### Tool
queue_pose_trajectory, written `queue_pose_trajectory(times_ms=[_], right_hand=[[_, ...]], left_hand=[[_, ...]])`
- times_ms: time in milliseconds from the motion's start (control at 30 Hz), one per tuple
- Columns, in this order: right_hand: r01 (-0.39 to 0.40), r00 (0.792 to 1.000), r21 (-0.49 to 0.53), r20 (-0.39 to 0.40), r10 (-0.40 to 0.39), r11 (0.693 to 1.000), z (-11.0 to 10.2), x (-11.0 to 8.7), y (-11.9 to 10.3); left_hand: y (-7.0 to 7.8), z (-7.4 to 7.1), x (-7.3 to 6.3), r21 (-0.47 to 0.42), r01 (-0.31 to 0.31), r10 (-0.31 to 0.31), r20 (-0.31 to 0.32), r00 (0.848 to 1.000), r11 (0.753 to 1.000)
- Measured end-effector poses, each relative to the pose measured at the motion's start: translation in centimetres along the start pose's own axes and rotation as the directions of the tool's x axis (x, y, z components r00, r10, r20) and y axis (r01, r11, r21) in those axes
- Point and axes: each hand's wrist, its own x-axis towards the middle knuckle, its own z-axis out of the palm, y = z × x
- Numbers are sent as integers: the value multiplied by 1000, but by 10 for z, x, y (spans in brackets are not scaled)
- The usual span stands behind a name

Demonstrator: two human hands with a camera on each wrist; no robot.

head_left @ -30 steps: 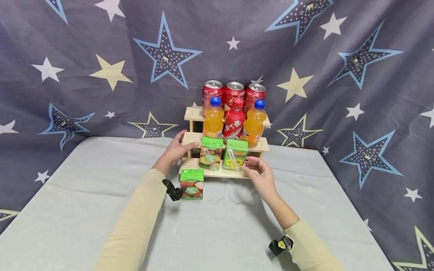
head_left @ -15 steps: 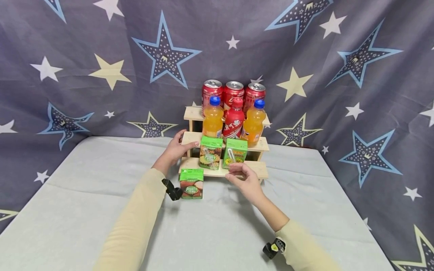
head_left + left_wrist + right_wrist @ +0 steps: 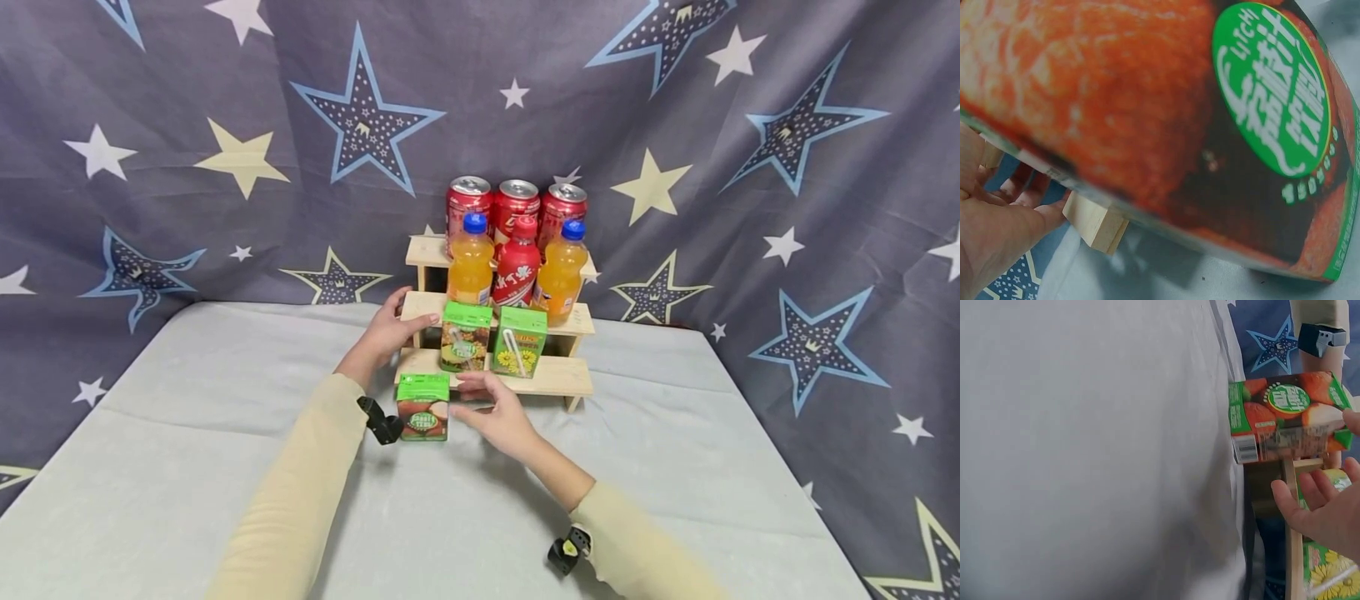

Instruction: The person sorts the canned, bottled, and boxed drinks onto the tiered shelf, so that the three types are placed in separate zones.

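Note:
A lychee juice box (image 3: 423, 408) with a green top stands on the table, in front of the lower left of a wooden three-step display rack (image 3: 558, 377). Its printed side fills much of the left wrist view. My left hand (image 3: 386, 335) grips the left end of the rack's middle step, thumb on top. Beside the lychee box's right side is my right hand (image 3: 495, 414), thumb and fingers spread apart and holding nothing. Whether a fingertip touches the box is hard to tell. Two green juice boxes, one left (image 3: 466, 337) and one with yellow flowers (image 3: 519, 342), stand on the bottom step.
On the middle step stand two orange drink bottles (image 3: 471, 271) with blue caps and a red bottle (image 3: 516, 275) between them. Three red cans (image 3: 517, 208) line the top step. A star-patterned curtain (image 3: 480, 108) hangs behind the pale tablecloth (image 3: 465, 517).
My right hand has moved left and toward me, from the flower-printed box to the lychee box. My left hand stays on the rack.

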Motion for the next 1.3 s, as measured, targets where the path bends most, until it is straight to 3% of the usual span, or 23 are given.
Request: queue_pose_trajectory(times_ms=[467,633,800,1000,1167,1300], right_hand=[[-10,999,43,-44,12,999,23,8,9],[1,998,55,-61,2,999,24,7,7],[-42,996,53,-71,46,998,23,6,4],[-63,991,70,-114,71,996,17,8,19],[-57,989,58,-135,64,997,7,-2,-2],[-61,986,23,-152,64,998,1,-8,-13]], left_hand=[[1,-1,-2,-10,6,-6,1,1000,1000],[1,-1,-2,-10,3,-3,5,1000,1000],[1,-1,-1,-2,-3,3,7,1000,1000],[7,-1,-5,-16,4,-4,16,1000,1000],[22,0,-21,-38,8,-6,33,999,999],[24,1,-26,-39,3,-1,40,999,999]])
